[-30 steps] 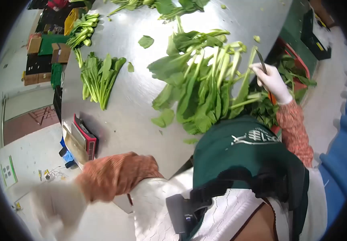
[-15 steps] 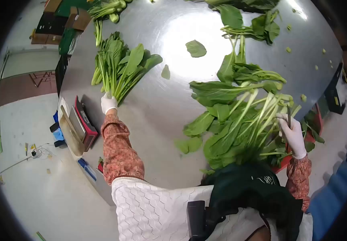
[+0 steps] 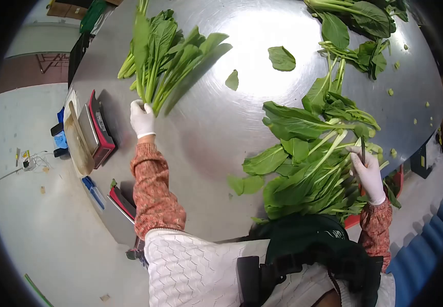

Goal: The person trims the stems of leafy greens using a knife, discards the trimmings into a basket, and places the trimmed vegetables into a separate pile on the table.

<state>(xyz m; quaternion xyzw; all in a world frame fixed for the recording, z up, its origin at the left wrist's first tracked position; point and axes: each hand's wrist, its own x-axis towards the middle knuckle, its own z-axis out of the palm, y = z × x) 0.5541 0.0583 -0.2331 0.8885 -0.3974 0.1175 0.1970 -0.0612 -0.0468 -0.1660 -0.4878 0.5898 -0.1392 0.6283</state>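
My left hand [image 3: 143,119], in a white glove, is closed around the stem ends of a bunch of leafy greens [image 3: 155,66], whose leaves point away from me over the metal table [image 3: 196,153]. On the right, my gloved right hand [image 3: 366,171] holds a small dark-bladed knife [image 3: 363,151] upright between its fingers. Beside that hand lies a large heap of greens [image 3: 303,184], pale stems towards the hand and leaves to the left. My right fingertips are close to the stem ends; whether they touch them I cannot tell.
Red-edged scale [image 3: 101,128] at the table's left edge, with a blue-handled item [image 3: 93,192] below it. Loose leaves [image 3: 282,58] lie mid-table. More greens [image 3: 357,18] are at the back right, near small cut scraps [image 3: 390,92]. A red crate [image 3: 352,221] is partly hidden at lower right.
The bunch in my left hand is now lifted off the table, with a shadow beside it. The view has shifted, so the scale sits further left and higher. My right hand still holds the knife.
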